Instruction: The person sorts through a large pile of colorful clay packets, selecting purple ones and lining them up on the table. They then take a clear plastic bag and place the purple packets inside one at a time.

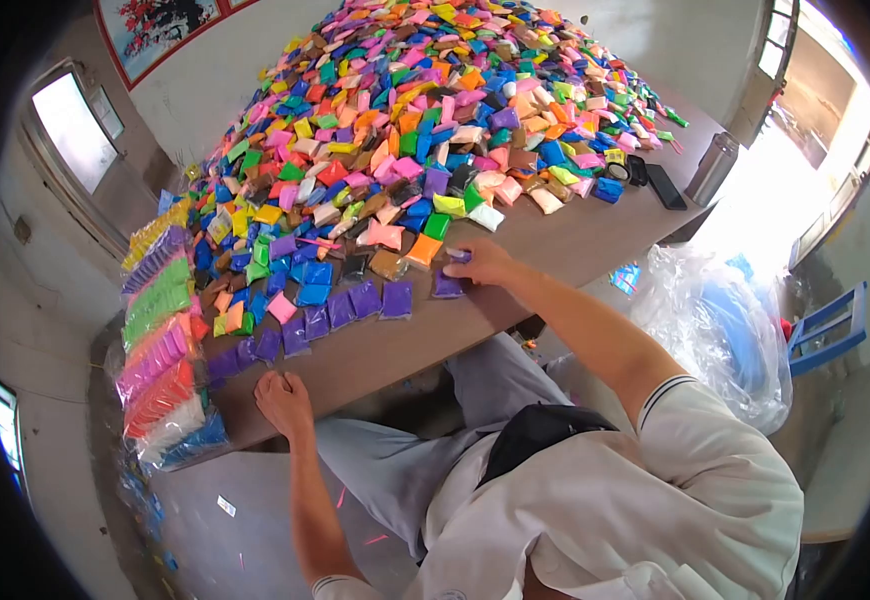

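Small purple soft plastic packet [449, 285]: light, pliable; right hand [480, 262] presses it fingers-down on bench [555, 245]; pinch edge. Left hand [283, 400] loosely curled, empty.

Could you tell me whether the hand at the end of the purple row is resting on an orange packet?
No, the right hand rests on a purple packet; an orange packet lies just beside it, untouched.
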`<move>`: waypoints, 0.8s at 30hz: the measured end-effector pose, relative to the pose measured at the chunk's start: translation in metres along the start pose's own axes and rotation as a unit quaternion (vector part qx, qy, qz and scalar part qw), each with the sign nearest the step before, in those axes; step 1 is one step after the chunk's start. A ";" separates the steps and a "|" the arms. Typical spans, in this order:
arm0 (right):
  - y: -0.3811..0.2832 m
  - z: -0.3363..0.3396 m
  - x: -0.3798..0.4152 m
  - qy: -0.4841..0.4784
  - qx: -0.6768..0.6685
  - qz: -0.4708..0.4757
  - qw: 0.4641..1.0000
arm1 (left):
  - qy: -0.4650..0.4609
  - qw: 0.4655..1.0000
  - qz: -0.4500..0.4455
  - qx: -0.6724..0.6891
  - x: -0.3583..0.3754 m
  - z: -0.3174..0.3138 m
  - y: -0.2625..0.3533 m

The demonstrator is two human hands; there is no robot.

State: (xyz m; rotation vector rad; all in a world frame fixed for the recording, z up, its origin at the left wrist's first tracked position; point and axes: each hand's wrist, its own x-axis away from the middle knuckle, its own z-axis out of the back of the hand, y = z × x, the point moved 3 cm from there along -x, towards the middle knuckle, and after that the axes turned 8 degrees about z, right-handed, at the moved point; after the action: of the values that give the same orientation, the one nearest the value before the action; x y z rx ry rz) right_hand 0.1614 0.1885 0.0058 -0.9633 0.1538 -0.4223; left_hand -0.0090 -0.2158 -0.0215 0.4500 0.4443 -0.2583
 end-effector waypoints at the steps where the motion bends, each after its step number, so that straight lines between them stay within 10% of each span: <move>1: 0.012 0.006 -0.001 -0.013 -0.124 -0.011 0.992 | 0.013 1.000 -0.010 0.009 -0.001 -0.001 -0.002; 6: 0.048 0.024 0.006 -0.020 -0.563 -0.038 0.825 | 0.017 0.999 -0.017 0.032 0.001 -0.004 -0.005; 9: 0.044 0.028 0.012 -0.059 -0.605 0.000 0.794 | 0.035 0.999 -0.022 0.030 0.000 -0.008 -0.010; 18: 0.034 0.029 0.039 0.088 -0.248 0.056 0.963 | 0.016 1.000 0.004 0.012 0.000 -0.009 -0.011; 24: 0.046 0.025 0.052 0.102 -0.294 0.073 0.948 | 0.011 1.000 0.008 0.013 0.000 -0.011 -0.012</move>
State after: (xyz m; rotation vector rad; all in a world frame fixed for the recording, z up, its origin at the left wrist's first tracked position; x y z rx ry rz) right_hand 0.2293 0.2090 -0.0150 -1.4821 0.5592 -0.3437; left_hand -0.0164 -0.2212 -0.0347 0.4820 0.4586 -0.2431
